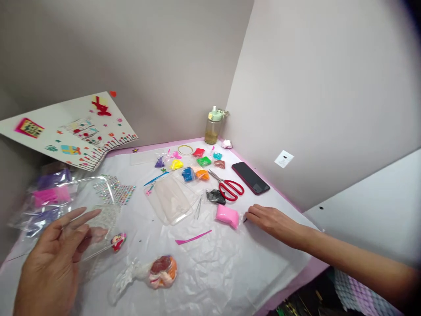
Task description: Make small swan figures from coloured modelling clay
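My left hand [55, 254], at the lower left, is closed around a clear phone case [103, 215] held up above the table. A small red-and-pink figure charm [118, 241] shows just past the case's lower edge. On the right, my right hand [268, 221] rests low over the table with its fingertips pinched together. A small dark tip shows at those fingertips; what it belongs to is hidden. Just left of them lies a pink clay packet [227, 216]. Red-handled scissors [230, 188] and a black clay packet [215, 196] lie beyond it.
More clear cases [171, 197] lie mid-table beside tweezers [198, 207] and a pink plastic tool [194, 237]. Several coloured clay packets [204, 161], a phone [250, 177] and a bottle [212, 127] stand or lie farther back. A bagged clay lump [162, 272] is in front; a decorated board [70, 131] leans left.
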The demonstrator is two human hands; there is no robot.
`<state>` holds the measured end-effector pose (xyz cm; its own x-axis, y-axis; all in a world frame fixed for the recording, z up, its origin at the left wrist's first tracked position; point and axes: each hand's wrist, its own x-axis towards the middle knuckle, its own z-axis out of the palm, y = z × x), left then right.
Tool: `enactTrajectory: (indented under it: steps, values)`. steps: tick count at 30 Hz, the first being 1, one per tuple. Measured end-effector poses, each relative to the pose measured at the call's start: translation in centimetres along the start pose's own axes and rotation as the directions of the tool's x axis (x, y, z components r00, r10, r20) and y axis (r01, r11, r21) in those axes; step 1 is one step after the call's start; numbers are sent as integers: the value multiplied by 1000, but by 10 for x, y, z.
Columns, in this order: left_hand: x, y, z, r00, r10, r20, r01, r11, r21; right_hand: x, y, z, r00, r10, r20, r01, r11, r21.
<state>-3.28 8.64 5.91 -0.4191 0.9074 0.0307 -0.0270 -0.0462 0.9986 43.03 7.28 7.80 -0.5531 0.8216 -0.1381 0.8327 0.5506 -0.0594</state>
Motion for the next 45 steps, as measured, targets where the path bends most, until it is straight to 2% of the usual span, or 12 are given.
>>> enactTrajectory:
  steps: [2, 4, 7, 9, 10, 12, 15, 19, 27, 33, 39, 45]
  values:
    - [-1, 3, 1, 1000, -5, -2, 5, 999, -39, 10, 9, -5, 1000, -1, -13, 1, 1000, -13]
    - [-3, 7, 3, 1000, -26, 12, 27, 998, -60, 29, 8, -23, 994, 71, -82, -59, 988, 142]
    - [-5, 13, 6, 999, -42, 4, 43, 996, -74, 77, -18, -58, 986, 149, -75, -87, 845, 527]
    - [-6, 15, 8, 999, -45, -3, 44, 996, -76, 120, -47, -72, 1000, 19, 2, -15, 746, 666]
    - [-7, 16, 9, 999, -46, -7, 46, 996, -75, 144, -63, -74, 998, -66, -7, 54, 745, 665]
    - [-7, 16, 10, 999, -51, -5, 50, 996, -75, 190, -93, -70, 980, -181, -78, 197, 868, 457]
    - [-6, 13, 10, 999, -43, 14, 44, 997, -63, 251, -122, -55, 968, -226, -111, 250, 920, 301]
    - [-5, 11, 8, 999, -35, 26, 36, 999, -40, 300, -130, -50, 969, -243, -55, 248, 959, 134]
    - [-10, 15, 6, 999, -31, 42, 31, 999, -11, 315, -115, -82, 952, -232, 200, 234, 972, 16]
    - [-9, 14, 6, 999, -21, 28, 21, 1000, -7, 322, -119, -70, 924, -301, 234, 303, 952, 27]
    - [-9, 13, 7, 998, -53, 36, 53, 999, -4, 335, -137, -58, 917, -206, 342, 220, 975, -4]
    - [-5, 9, 5, 997, -62, 47, 61, 998, 29, 333, -149, -59, 875, -236, 422, 189, 970, 150]
